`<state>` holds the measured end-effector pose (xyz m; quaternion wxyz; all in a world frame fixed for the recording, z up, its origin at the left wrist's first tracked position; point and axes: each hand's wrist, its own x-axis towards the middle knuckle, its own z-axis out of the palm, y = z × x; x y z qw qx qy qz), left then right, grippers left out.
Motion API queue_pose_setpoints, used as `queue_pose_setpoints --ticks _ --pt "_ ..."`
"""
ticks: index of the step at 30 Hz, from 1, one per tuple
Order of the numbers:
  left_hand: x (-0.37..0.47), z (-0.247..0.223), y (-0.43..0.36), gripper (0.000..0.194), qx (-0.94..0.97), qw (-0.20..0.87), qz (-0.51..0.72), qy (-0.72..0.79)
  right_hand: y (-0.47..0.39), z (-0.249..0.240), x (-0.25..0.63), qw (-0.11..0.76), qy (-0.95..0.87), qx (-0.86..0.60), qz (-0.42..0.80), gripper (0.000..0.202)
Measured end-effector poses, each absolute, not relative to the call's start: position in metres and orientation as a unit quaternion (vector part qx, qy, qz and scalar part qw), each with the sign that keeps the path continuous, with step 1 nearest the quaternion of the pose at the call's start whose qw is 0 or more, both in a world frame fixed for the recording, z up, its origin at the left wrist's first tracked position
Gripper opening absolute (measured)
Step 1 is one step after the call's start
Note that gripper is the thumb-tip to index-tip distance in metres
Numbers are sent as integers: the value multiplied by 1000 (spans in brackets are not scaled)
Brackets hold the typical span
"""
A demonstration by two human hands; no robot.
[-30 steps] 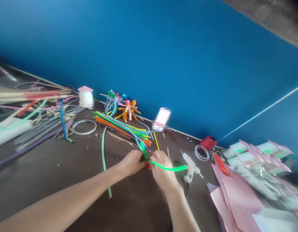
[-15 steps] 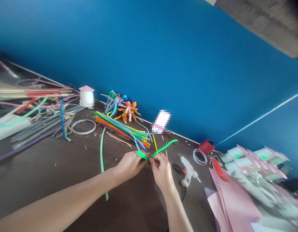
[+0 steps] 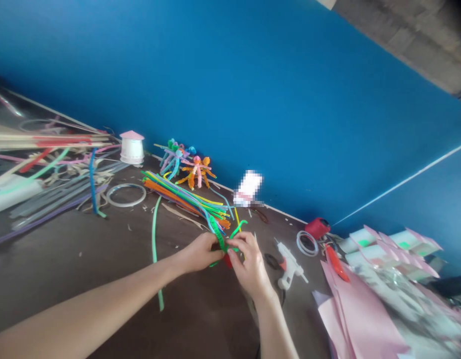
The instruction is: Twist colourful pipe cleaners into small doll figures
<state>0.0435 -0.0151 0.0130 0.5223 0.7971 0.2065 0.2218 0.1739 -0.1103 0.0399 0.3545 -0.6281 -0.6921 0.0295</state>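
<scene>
Above the middle of the dark table, a green pipe cleaner [image 3: 217, 230] is bent into several pieces that stick out between my two hands. My left hand [image 3: 199, 254] is closed on it from the left side. From the right, my right hand [image 3: 249, 260] pinches the same green piece between thumb and fingers. A small red thing [image 3: 228, 261] shows just below the fingertips; its kind cannot be made out. Just beyond my hands lies a bundle of colored pipe cleaners [image 3: 185, 197], with a yellow one [image 3: 236, 218] beside it.
Pipe-cleaner figures [image 3: 195, 172] stand near the blue wall, beside a white cup with a pink cone top [image 3: 132, 148]. A glue gun [image 3: 291, 267] lies right of my hands, near a red spool [image 3: 317, 228] and pink sheets [image 3: 359, 309]. Sticks and strips [image 3: 47, 142] crowd the left.
The long green end that pointed right is now bent shorter and curled. The other green end now stands upright by my left hand. My right hand's fingers have shifted over the join.
</scene>
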Motion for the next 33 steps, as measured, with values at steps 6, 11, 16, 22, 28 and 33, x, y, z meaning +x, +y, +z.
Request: queue_pose_setpoints --ticks 6,11,16,22,28,33 --pt "44 14 -15 18 795 522 228 208 -110 40 176 339 -704 -624 18 24" --pt "44 13 -15 18 793 519 236 214 -109 39 177 333 -706 -625 -7 17" --pt "44 12 -15 15 802 488 248 237 -111 41 173 303 -691 -655 -47 11" --pt "42 12 -22 15 829 402 282 268 -111 37 166 282 -657 -691 -108 16" --pt "40 11 -27 19 856 309 341 234 -111 27 161 370 -562 -740 -17 16" --pt "42 6 -26 18 848 323 334 255 -112 31 158 354 -559 -750 -6 16"
